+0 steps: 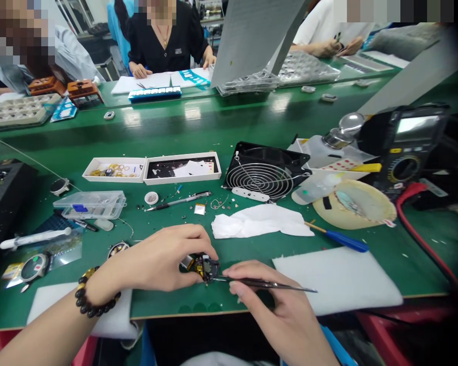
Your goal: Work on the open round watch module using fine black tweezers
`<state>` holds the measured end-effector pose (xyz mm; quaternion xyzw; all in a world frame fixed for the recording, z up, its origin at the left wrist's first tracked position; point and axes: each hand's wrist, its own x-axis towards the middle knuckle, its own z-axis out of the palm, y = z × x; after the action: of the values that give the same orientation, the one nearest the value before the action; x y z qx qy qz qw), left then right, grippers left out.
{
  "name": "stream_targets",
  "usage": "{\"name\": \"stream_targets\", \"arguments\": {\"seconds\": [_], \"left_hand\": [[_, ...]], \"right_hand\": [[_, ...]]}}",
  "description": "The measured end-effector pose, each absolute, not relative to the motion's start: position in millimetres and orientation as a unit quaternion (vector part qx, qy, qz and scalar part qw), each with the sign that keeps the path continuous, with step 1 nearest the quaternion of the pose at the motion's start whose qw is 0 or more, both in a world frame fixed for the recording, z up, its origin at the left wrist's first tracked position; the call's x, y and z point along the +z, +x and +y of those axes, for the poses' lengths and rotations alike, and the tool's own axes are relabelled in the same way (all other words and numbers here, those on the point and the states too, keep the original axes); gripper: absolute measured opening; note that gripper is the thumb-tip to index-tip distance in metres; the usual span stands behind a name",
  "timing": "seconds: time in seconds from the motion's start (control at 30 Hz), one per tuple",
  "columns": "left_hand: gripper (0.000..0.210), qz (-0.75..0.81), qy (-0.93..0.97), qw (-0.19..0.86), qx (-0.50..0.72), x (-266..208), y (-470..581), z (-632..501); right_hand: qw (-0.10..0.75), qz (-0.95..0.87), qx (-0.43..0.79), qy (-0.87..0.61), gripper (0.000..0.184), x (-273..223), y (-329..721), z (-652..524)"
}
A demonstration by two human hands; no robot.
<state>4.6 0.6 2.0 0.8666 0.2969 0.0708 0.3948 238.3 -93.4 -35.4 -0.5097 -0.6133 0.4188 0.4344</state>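
My left hand (pixel 164 259) lay near the front edge of the green tabletop (pixel 198 127), its fingers (pixel 204 243) curled shut around a small opened watch module (pixel 201 266), gold and black inside, pinning it against the mat. My right hand (pixel 278 310) came in from the front edge, fingers closed on a pair of tweezers (pixel 263 283). The tweezers' long axis ran almost level, parallel to the front edge, with the blunt end pointing toward the right edge and the tips pointing left, touching the module's right side. So the module sat directly left of my right fingers and under my left ones; the left hand was the nearer, being on it already.

Just beyond, toward the middle of the tabletop, lay a crumpled white wipe (pixel 259 222), a blue-handled screwdriver (pixel 343 240) and a black fan (pixel 265 173). A multimeter (pixel 408 147) stood toward the right edge. I could read no brand or writing on anything; labels were too small or blurred.
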Motion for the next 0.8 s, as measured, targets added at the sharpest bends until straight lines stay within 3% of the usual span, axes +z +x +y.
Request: {"name": "stream_targets", "arguments": {"seconds": [0.53,0.8], "left_hand": [[0.037,0.31,0.867,0.385,0.067,3.5,6.2,0.9],[0.03,0.305,0.862,0.398,0.073,9.8,4.0,5.3]], "right_hand": [[0.386,-0.636,0.431,-0.511,0.012,-39.8,239.2,-98.4],[0.455,-0.579,0.439,-0.515,0.014,-43.0,238.6,-100.5]]}}
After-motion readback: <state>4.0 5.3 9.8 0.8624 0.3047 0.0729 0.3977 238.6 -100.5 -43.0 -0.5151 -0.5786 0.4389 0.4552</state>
